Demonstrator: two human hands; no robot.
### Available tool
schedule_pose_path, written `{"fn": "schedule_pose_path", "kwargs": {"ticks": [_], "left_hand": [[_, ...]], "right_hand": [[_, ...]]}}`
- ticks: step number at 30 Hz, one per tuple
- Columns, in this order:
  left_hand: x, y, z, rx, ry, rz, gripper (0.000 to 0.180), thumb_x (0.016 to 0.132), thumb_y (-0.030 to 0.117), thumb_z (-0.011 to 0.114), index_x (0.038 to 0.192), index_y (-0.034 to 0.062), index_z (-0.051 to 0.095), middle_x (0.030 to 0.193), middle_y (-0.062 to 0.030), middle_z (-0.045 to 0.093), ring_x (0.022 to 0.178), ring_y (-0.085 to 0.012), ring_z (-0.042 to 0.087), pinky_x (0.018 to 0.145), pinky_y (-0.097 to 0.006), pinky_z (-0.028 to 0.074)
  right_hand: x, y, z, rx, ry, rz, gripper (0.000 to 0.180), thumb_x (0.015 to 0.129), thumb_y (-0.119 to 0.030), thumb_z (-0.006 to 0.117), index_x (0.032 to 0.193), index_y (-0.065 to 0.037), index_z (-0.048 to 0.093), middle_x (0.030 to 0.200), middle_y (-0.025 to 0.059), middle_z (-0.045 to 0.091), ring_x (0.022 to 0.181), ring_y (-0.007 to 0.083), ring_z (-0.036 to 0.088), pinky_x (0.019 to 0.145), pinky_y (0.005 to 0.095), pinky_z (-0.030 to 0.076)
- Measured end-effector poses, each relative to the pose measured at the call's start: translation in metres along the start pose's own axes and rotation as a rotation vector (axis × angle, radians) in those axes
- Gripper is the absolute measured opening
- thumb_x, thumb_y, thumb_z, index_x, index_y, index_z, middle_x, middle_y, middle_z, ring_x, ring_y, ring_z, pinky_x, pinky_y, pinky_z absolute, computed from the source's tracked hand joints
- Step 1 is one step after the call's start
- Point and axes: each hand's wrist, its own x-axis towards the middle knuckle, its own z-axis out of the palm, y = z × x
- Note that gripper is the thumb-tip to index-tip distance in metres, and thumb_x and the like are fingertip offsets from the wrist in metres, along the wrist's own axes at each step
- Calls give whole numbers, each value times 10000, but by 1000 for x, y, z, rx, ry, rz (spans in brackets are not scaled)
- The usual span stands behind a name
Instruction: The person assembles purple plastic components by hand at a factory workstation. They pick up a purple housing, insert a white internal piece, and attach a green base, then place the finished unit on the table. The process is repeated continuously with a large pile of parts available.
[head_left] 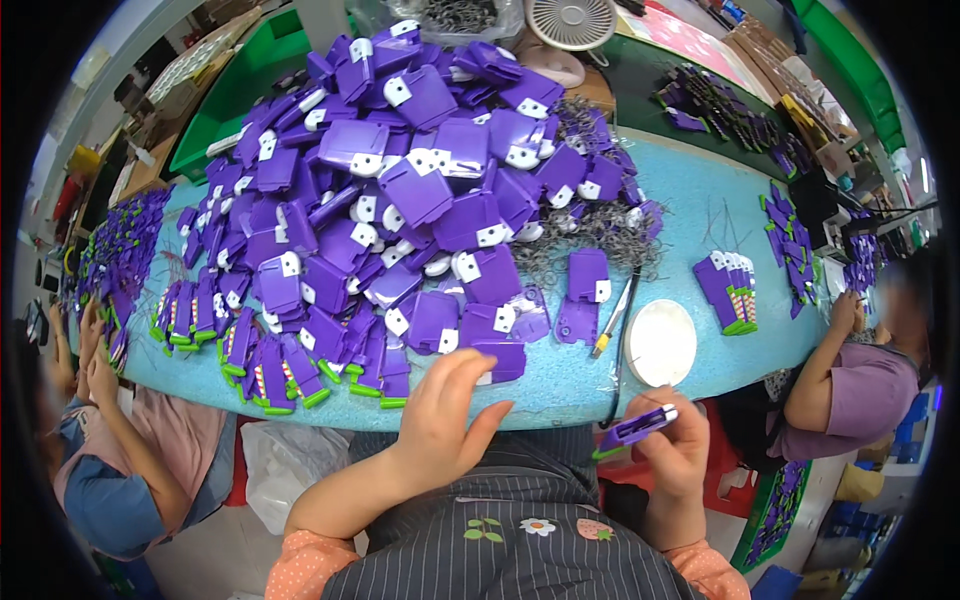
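My right hand [680, 452] pinches a narrow purple plastic piece [636, 428] with a green end and a white tip, held tilted in front of the table's near edge. My left hand [448, 412] is open, thumb spread from the curved fingers, with nothing visible in it. Just beyond its fingertips lies a flat purple plastic part [508, 360]; whether they touch is unclear. A big heap of purple casings [440, 160] with white corners rises behind that hand. Finished-looking purple pieces with green ends [270, 375] lie in a row at the heap's near left edge.
A round white dish [661, 345] stands beside a yellow-ended cutter [612, 325] and a black cable [622, 350]. Tangled grey wires [600, 235] lie right of the heap. A small purple stack [727, 292] sits farther right. A fan [570, 22] stands behind; people sit at both sides.
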Motion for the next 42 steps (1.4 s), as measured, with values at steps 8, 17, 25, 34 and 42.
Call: {"fn": "schedule_pose_path", "kwargs": {"ticks": [8, 17, 25, 34, 42], "left_hand": [[18, 18, 3, -960, -491, -469, 217, 821, -8, 574, 1035, -12, 544, 926, -35, 561, 724, -52, 516, 624, -196, 418], [22, 12, -7, -890, -766, -577, 190, 807, 23, 626, 980, 6, 550, 848, -2, 566, 733, -28, 509, 611, -180, 416], [0, 5, -13, -483, -206, -279, 358, 739, 72, 712, 1048, 13, 539, 962, -43, 558, 761, -86, 539, 633, -215, 435], [19, -26, 19, 668, -59, 234, 555, 641, 104, 734, 1141, -18, 526, 1135, -149, 529, 977, -311, 491, 825, -408, 419], [0, -27, 7, 413, 84, 399, 599, 569, 87, 750, 1114, -29, 532, 1020, -142, 536, 847, -299, 542, 712, -378, 456]], "right_hand": [[13, 21, 30, -137, -284, 43, 191, 768, -50, 678, 937, 3, 607, 893, 90, 591, 835, 194, 564, 741, 304, 434], [18, 14, 41, -377, -407, -187, 196, 740, -28, 681, 918, 8, 609, 858, 96, 593, 785, 244, 585, 692, 327, 462], [2, -17, 10, -257, 6, -29, 194, 703, -127, 650, 828, 11, 594, 763, 85, 586, 712, 171, 569, 628, 266, 442], [93, -21, -130, -896, 548, -275, 150, 783, -78, 691, 822, -15, 561, 705, -24, 531, 612, 54, 442, 545, 209, 365], [94, 19, -144, -1572, 835, -430, 321, 663, -101, 747, 908, -21, 555, 940, 125, 561, 824, 269, 513, 716, 359, 410]]}}
